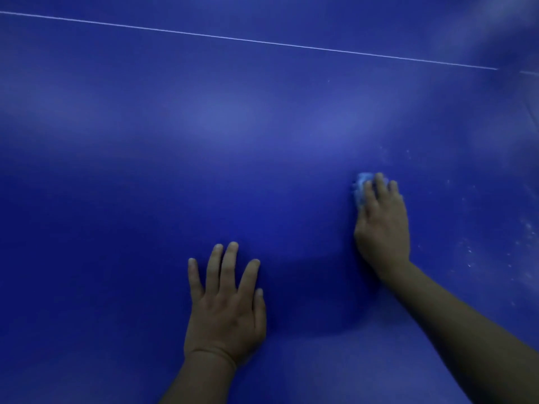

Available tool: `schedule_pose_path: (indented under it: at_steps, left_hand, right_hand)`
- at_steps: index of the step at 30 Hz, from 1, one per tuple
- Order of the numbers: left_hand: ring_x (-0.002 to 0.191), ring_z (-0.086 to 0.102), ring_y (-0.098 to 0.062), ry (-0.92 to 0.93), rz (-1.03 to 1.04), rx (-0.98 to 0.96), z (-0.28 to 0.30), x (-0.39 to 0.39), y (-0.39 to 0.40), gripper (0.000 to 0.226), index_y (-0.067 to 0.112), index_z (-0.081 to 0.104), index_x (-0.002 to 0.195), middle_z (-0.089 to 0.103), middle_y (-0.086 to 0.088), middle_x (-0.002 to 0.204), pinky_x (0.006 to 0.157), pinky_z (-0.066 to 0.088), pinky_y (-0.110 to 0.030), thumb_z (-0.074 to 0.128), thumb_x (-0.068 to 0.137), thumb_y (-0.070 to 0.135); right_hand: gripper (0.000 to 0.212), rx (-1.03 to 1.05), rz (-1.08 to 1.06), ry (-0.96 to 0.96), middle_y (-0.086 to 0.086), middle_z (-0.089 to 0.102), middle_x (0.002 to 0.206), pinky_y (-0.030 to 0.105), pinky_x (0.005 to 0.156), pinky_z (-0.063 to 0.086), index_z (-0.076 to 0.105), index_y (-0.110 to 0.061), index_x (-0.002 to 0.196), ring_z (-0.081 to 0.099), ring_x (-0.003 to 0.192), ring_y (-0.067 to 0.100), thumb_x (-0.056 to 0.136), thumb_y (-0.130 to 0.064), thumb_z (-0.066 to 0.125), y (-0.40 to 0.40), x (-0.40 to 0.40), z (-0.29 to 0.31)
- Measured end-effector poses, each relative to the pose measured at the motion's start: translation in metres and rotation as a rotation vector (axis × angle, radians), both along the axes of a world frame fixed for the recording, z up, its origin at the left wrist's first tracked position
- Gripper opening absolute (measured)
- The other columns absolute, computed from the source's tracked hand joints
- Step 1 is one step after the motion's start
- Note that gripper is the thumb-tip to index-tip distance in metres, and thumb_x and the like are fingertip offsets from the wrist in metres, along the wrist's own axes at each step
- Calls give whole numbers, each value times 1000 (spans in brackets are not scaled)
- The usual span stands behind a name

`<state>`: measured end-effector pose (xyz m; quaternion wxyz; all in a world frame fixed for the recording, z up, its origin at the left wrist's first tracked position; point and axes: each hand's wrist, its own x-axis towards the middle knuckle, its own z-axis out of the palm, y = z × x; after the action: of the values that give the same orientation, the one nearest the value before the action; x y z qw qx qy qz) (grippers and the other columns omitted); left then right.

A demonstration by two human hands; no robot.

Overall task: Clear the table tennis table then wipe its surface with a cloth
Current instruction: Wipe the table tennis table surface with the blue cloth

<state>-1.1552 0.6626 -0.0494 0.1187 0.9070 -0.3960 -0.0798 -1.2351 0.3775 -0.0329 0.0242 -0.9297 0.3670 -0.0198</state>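
Wiping is the step in hand, and the person's right hand (380, 220) presses a small pale blue cloth (361, 185) flat against the blue table (233, 118), fingers straight and laid over it so that only the cloth's far and left edges peep out at about three o'clock from the middle of the view. The left hand (224, 301) rests palm down at about six o'clock, fingers spread wide and holding nothing, and it looks to serve as a brace while the person leans over. To do this step well, the person would likely keep the palm's weight even over the cloth, so that it does not bunch or slip out from under the fingertips, and work in overlapping strokes. The likeliest target is the scatter of whitish specks (472, 252) lying between three and four o'clock, just to the right of the wiping hand; these seem to be dust or dried marks, though the blur makes it hard to tell which. A thin white line (262, 42) runs across the surface from ten o'clock toward two o'clock, well apart from both hands. Pale glare sits across the middle of the surface. Nothing stands between the cloth and the specks. The bracing hand may need to shift if strokes sweep toward it, and a small cloth may smear grit rather than lift it unless refolded.
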Motion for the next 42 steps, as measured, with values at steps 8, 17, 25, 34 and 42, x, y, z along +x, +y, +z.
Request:
schedule_pose_path:
  at_steps: [8,17,25,34,42]
  left_hand:
    - [139,38,-40,-43,11,14,0,-1,-2,49,18,64,127,48,-21,143,110,20,-72,44,87,39]
    - [143,34,-38,-27,11,47,0,-1,-3,50,16,63,129,44,-19,146,110,20,-73,42,90,41]
    - [127,49,-36,27,115,-106,16,17,-15,44,13,64,117,52,-13,128,114,22,-64,47,85,38]
    - [149,13,-32,-39,451,8,9,178,-61,67,9,35,149,20,-15,160,118,-6,-59,33,93,45]
    - [152,-5,-23,11,541,79,0,193,-61,67,20,18,158,4,-9,166,119,-8,-58,28,100,52]
  right_hand:
    - [59,130,756,-54,6,33,160,48,120,17,42,-13,149,24,148,36,92,-22,34,113,144,-7]
    - [48,5,-75,-25,17,23,162,59,114,23,36,-2,149,22,143,49,103,-16,34,-141,114,3]
    - [56,78,604,-62,12,38,156,56,116,24,46,-8,146,31,144,42,91,-11,38,13,128,-6]
    - [52,-50,-248,-70,23,26,158,57,111,29,36,1,148,29,139,49,97,-7,39,-156,90,12]
    - [49,23,444,-110,26,46,146,67,108,33,57,4,134,39,133,56,86,1,54,-84,106,-10]
